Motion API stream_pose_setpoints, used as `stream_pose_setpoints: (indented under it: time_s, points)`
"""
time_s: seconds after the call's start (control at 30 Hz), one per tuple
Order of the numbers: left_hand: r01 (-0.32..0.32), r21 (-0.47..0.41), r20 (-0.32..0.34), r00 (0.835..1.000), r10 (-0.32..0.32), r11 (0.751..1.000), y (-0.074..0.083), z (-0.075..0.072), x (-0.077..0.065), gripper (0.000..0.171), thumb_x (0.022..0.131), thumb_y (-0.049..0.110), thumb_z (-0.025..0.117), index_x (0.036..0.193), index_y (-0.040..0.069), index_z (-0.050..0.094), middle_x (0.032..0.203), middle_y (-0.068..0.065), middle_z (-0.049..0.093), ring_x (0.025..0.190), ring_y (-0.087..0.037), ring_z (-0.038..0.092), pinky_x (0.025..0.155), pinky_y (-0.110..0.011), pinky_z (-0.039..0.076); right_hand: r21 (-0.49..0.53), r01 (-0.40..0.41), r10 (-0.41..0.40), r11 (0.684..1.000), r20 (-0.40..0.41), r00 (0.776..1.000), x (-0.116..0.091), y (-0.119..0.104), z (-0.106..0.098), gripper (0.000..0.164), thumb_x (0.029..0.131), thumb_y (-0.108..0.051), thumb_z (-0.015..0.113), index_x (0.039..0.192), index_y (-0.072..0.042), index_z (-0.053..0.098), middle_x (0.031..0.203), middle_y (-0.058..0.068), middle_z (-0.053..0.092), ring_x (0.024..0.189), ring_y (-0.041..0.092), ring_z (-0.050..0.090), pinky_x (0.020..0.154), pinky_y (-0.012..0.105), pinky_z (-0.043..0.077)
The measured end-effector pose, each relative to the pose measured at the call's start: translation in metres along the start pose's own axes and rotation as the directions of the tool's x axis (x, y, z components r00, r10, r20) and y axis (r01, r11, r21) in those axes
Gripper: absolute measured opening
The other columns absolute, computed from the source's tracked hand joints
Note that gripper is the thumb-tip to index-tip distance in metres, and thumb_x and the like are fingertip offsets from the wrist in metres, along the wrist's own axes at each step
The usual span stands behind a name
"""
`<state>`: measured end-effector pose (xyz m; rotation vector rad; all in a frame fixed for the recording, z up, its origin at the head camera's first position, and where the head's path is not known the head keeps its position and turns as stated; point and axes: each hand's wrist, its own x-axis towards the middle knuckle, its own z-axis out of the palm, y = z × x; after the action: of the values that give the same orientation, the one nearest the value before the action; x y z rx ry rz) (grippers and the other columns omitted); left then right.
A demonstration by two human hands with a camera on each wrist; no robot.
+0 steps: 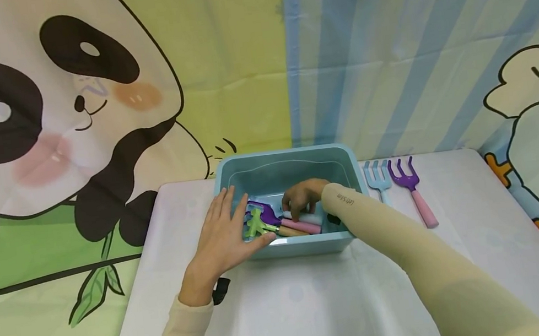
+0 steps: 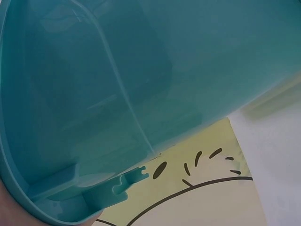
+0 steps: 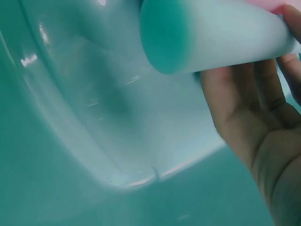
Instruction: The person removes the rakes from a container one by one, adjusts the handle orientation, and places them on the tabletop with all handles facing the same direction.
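Note:
A light teal plastic bin (image 1: 303,246) stands at the back of the table. My right hand (image 1: 302,194) reaches inside it and grips a light blue tool handle (image 3: 225,35) between thumb and fingers; the head of this tool is not clearly visible. Beside that handle lie a purple tool with a pink handle (image 1: 301,226) and a green rake (image 1: 256,224) with a tan handle. My left hand (image 1: 224,231) rests at the bin's left rim with its fingers straight and spread. The left wrist view is mostly filled by the bin's outer wall (image 2: 141,70).
To the right of the bin, a light blue toy fork (image 1: 378,179) and a purple fork with a pink handle (image 1: 414,187) lie on the white table (image 1: 286,310). A cartoon-printed cloth (image 1: 238,71) hangs behind the table.

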<state>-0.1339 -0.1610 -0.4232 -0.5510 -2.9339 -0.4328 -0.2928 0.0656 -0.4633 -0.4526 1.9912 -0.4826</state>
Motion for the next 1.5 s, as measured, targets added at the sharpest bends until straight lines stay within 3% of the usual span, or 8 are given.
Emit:
stream_pose_setpoints:
  time_s: [0.2,0.47,0.6,0.87,1.03,1.13,1.3,1.5]
  points:
    - [0.002,-0.005,-0.003,1.0,-0.002,1.0,0.0,0.0,-0.001,0.11,0.08,0.088,0.045,0.156,0.008,0.035,0.164,-0.018,0.015,0.151,-0.033,0.006,0.12,-0.051,0.007,0.028,-0.019,0.019,0.999,0.017,1.0,-0.007,-0.005,-0.003,0.035,0.089,-0.004,0.071,0.122,-0.013,0.06,0.108,0.011,0.056,0.085,0.021,0.054,0.071,0.04,0.055]
    - [0.006,-0.002,0.002,1.0,-0.006,1.0,0.0,0.0,-0.001,0.11,0.08,0.088,0.045,0.156,0.009,0.034,0.164,-0.018,0.015,0.152,-0.033,0.005,0.12,-0.05,0.007,-0.046,0.026,-0.028,0.999,-0.046,0.999,-0.022,-0.014,-0.007,0.039,0.094,-0.003,0.066,0.131,-0.014,0.056,0.128,0.009,0.052,0.09,0.021,0.055,0.074,0.04,0.057]
    - [0.001,0.002,0.006,1.0,-0.001,1.0,0.0,-0.002,-0.001,0.11,0.08,0.087,0.045,0.157,0.009,0.034,0.164,-0.019,0.015,0.151,-0.034,0.005,0.12,-0.051,0.007,-0.099,0.05,-0.058,0.994,-0.08,0.995,-0.032,-0.019,-0.008,0.04,0.095,-0.001,0.065,0.131,-0.014,0.056,0.131,0.01,0.052,0.083,0.018,0.053,0.077,0.044,0.056]
    - [-0.002,0.005,-0.004,1.0,0.002,1.0,0.0,-0.004,-0.001,0.109,0.08,0.087,0.046,0.156,0.008,0.035,0.163,-0.02,0.016,0.151,-0.035,0.007,0.12,-0.052,0.008,-0.219,0.076,-0.109,0.973,-0.142,0.984,-0.053,-0.023,-0.009,0.04,0.093,0.0,0.065,0.131,-0.011,0.058,0.126,0.011,0.057,0.067,0.015,0.044,0.056,0.031,0.04]
    - [-0.011,0.004,-0.012,1.0,0.011,1.0,0.001,-0.002,-0.001,0.11,0.08,0.087,0.045,0.156,0.007,0.036,0.163,-0.021,0.017,0.151,-0.036,0.009,0.12,-0.052,0.009,-0.325,0.105,-0.174,0.94,-0.188,0.967,-0.068,-0.024,-0.014,0.041,0.091,0.0,0.066,0.13,-0.012,0.061,0.127,0.011,0.059,0.092,0.02,0.058,0.067,0.031,0.05]
    - [-0.013,0.016,-0.02,1.0,0.014,1.0,0.0,0.0,-0.001,0.11,0.081,0.087,0.044,0.156,0.006,0.035,0.162,-0.021,0.019,0.151,-0.037,0.009,0.12,-0.053,0.01,-0.388,0.105,-0.201,0.916,-0.218,0.955,-0.079,-0.027,-0.016,0.043,0.088,0.003,0.064,0.129,-0.011,0.062,0.125,0.011,0.06,0.107,0.024,0.057,0.077,0.033,0.051]
    - [-0.01,0.019,-0.015,1.0,0.01,1.0,0.0,0.0,-0.001,0.111,0.081,0.087,0.044,0.156,0.005,0.034,0.162,-0.021,0.018,0.151,-0.036,0.008,0.12,-0.051,0.008,-0.473,0.09,-0.239,0.876,-0.264,0.934,-0.096,-0.03,-0.016,0.042,0.09,0.008,0.058,0.128,-0.008,0.061,0.119,0.011,0.063,0.104,0.025,0.058,0.077,0.035,0.05]
    - [-0.009,0.013,0.004,1.0,0.009,1.0,0.001,-0.001,-0.001,0.111,0.081,0.087,0.043,0.156,0.005,0.033,0.163,-0.021,0.016,0.151,-0.035,0.006,0.121,-0.05,0.005,-0.535,0.035,-0.277,0.844,-0.379,0.883,-0.113,-0.034,-0.007,0.038,0.094,0.015,0.051,0.125,-0.004,0.062,0.122,0.014,0.063,0.108,0.028,0.06,0.088,0.038,0.052]
